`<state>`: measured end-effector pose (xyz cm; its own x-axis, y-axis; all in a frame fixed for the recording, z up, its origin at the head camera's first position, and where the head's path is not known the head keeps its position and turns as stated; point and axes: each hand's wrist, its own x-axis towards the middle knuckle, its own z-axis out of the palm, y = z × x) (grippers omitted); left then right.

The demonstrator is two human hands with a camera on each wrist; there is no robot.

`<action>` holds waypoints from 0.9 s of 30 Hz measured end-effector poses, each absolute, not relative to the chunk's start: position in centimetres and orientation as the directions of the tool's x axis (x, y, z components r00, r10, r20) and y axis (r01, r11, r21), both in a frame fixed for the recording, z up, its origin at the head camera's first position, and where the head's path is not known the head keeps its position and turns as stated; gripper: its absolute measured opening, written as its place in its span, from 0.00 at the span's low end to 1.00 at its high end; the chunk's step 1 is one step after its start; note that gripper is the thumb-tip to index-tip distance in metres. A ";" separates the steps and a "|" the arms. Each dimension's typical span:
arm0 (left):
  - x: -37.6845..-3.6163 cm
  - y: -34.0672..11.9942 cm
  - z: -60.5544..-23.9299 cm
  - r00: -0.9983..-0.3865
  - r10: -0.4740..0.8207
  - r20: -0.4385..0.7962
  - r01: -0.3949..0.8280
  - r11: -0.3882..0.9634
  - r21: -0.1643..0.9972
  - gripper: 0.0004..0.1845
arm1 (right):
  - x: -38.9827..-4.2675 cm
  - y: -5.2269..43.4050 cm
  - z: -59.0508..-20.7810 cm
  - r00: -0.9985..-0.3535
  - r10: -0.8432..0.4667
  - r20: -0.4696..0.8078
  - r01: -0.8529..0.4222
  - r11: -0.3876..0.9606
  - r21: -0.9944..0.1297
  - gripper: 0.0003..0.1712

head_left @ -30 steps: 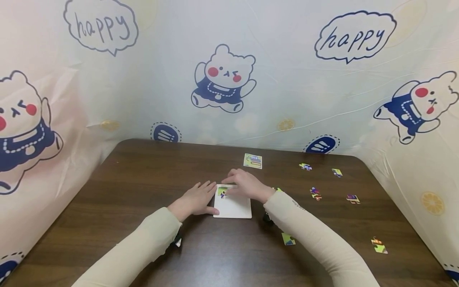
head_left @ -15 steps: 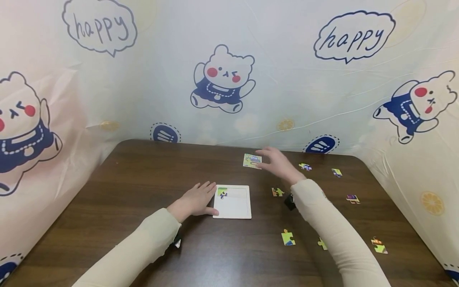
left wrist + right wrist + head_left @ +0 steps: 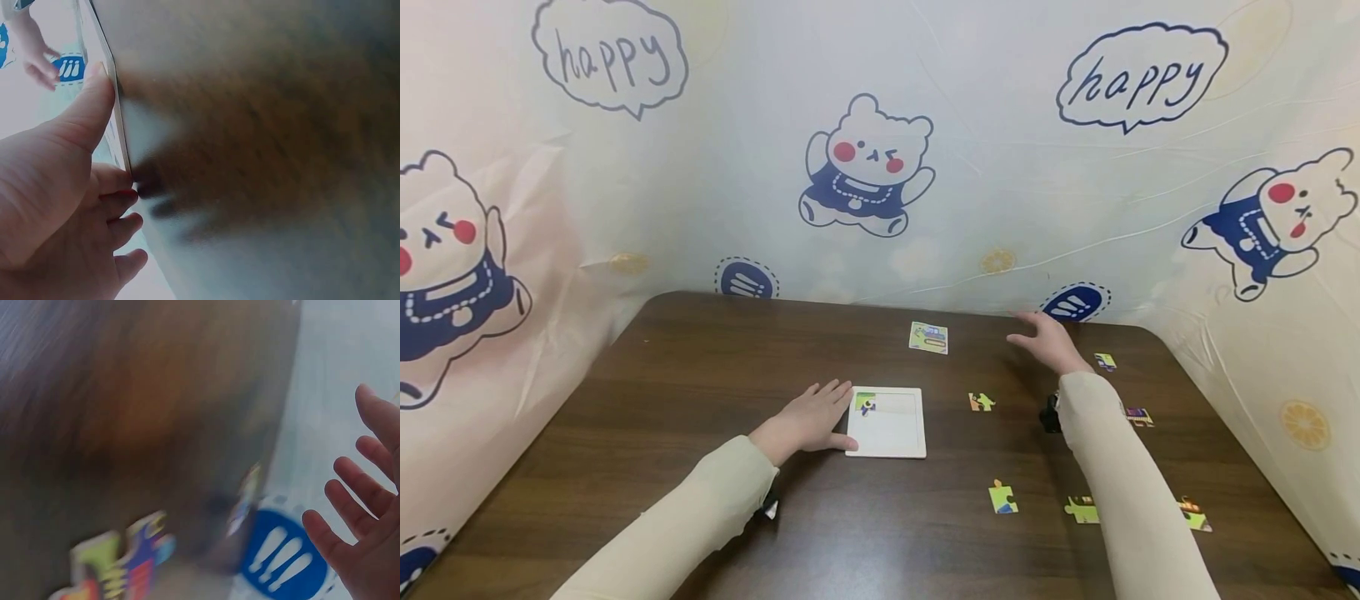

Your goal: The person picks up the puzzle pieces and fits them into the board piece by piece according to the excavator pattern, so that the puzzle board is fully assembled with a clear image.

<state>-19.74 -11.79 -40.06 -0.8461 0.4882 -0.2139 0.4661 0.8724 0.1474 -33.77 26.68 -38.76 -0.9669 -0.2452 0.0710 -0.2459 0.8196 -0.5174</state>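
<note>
two hands over a dark wooden table [image 3: 700, 375], backed by a cartoon bear curtain [image 3: 865, 167].

left hand [image 3: 808, 417]: lies flat on the table, fingers straight, thumb against the left edge of the white puzzle tray [image 3: 891, 433]; it clasps nothing. the left wrist view shows the thumb [image 3: 87, 106] pressed to the tray's edge.

puzzle tray: near the middle of the table, square, with one green piece [image 3: 865, 402] seated in its far left corner; the rest of its bed is bare white.

right hand [image 3: 1051, 342]: raised over the far right part of the table, fingers spread and relaxed, empty. the right wrist view, blurred, shows its splayed fingers [image 3: 350, 506] with a colourful loose piece [image 3: 125, 562] lying on the table on the left side of that picture.

loose items:
- small picture card [image 3: 928, 337], far side, beyond the tray.
- piece [image 3: 981, 402] just right of the tray.
- piece [image 3: 1105, 361] right of the right hand.
- piece [image 3: 1138, 415] right of the right sleeve [image 3: 1120, 483].
- green-and-blue piece [image 3: 1002, 497] near side, right of the tray.
- green piece [image 3: 1081, 508] beside the sleeve.
- piece [image 3: 1193, 515] near the right edge.
</note>
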 end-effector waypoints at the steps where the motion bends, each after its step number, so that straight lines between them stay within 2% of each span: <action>1: -19.7 -11.8 -40.1 -0.846 0.489 -0.212 0.466 0.872 0.151 0.45 | -33.8 27.1 -39.1 -0.971 -0.231 0.063 -0.230 0.826 -0.515 0.33; 5: -19.8 -11.8 -40.1 -0.849 0.486 -0.207 0.465 0.873 0.145 0.45 | -33.7 28.6 -40.2 -0.982 -0.189 0.023 -0.176 0.853 -0.491 0.34; 14: -19.9 -11.6 -40.3 -0.854 0.478 -0.204 0.460 0.878 0.131 0.45 | -33.6 29.6 -41.1 -0.973 -0.166 -0.161 -0.102 0.933 -0.346 0.40; 20: -19.9 -11.5 -40.2 -0.855 0.476 -0.205 0.456 0.879 0.138 0.46 | -33.7 29.8 -41.2 -0.971 -0.141 -0.194 -0.070 0.940 -0.335 0.35; 27: -19.8 -11.5 -40.1 -0.849 0.486 -0.208 0.468 0.874 0.134 0.45 | -33.8 30.2 -41.4 -0.977 -0.146 -0.153 -0.087 0.938 -0.337 0.25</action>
<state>-19.83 -11.51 -40.07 -0.8486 0.4865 -0.2079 0.4678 0.8735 0.1344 -33.77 30.25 -41.36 -0.9774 -0.1458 -0.1530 -0.0871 0.9376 -0.3366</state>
